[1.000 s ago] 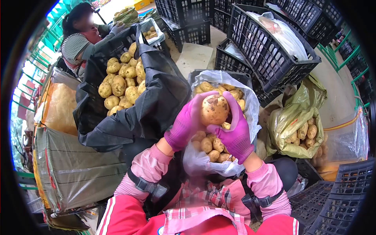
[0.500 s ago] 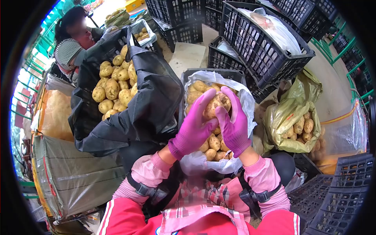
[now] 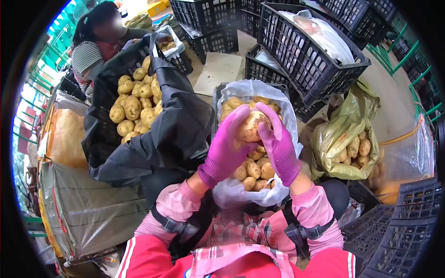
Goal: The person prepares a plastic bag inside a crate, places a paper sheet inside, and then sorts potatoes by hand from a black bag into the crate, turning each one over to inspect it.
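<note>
A large potato (image 3: 252,126) with brown marks is held between my two hands, both in pink-purple gloves. My left hand (image 3: 227,146) grips its left side and my right hand (image 3: 280,148) its right side. Beneath them stands a crate lined with a white plastic bag (image 3: 293,127), holding smaller potatoes (image 3: 254,170). To the left, a crate draped in black cloth (image 3: 178,111) holds a pile of potatoes (image 3: 133,107). On the right, an open green-yellow bag (image 3: 324,148) also holds potatoes (image 3: 353,147).
A person (image 3: 99,46) sits at the upper left beside the black-lined crate. Black plastic crates (image 3: 306,55) are stacked at the upper right, with more crates (image 3: 412,222) at the lower right. A flat light-coloured board (image 3: 218,73) lies on the floor. Wrapped sacks (image 3: 88,204) stand at the left.
The held potato has turned between my hands and moved slightly left, showing a paler side. The person at the upper left has shifted to the right, towards the crate.
</note>
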### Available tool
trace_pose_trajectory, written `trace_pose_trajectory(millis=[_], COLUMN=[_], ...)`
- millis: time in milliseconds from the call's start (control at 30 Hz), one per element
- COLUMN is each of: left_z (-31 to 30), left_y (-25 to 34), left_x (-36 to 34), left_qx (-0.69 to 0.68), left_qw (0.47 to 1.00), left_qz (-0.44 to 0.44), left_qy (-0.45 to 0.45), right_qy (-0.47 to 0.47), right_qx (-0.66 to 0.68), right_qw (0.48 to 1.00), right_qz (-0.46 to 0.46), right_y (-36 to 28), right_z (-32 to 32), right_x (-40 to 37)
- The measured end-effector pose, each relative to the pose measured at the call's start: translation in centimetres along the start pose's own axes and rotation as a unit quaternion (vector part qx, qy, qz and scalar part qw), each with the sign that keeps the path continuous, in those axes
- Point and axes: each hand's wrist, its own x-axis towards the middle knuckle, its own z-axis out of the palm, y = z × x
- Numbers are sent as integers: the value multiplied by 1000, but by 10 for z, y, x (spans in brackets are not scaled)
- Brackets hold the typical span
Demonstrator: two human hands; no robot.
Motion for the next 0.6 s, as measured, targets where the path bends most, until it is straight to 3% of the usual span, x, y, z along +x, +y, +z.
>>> trace_pose_trajectory(millis=[33,133,233,333,433,533,567,600], left_z=[-1,-2,2,3,-3,-6,-8,-9], left_y=[-1,1,3,2,7,2,2,4], left_x=[2,-1,-1,-2,4,3,3,5], left_qx=[23,-52,-129,-8,4,51,64,76], left_qw=[1000,996,986,998,996,999,998,996], left_qz=[16,-71,-104,-56,-89,6,20,37], left_qy=[6,-21,-22,-28,-26,-8,-10,-12], right_qy=[-29,-64,-58,-41,-111,-166,-219,-222], right_qx=[38,38,5,74,51,104,105,106], right_qw=[999,997,998,993,992,980,963,965], right_qz=[9,-17,-2,76,34,43,116,86], right_y=[2,9,16,11,8,-7,-16,-12], right_z=[-2,-10,-9,-13,-21,-29,-40,-42], right_x=[-1,1,-2,1,4,7,13,15])
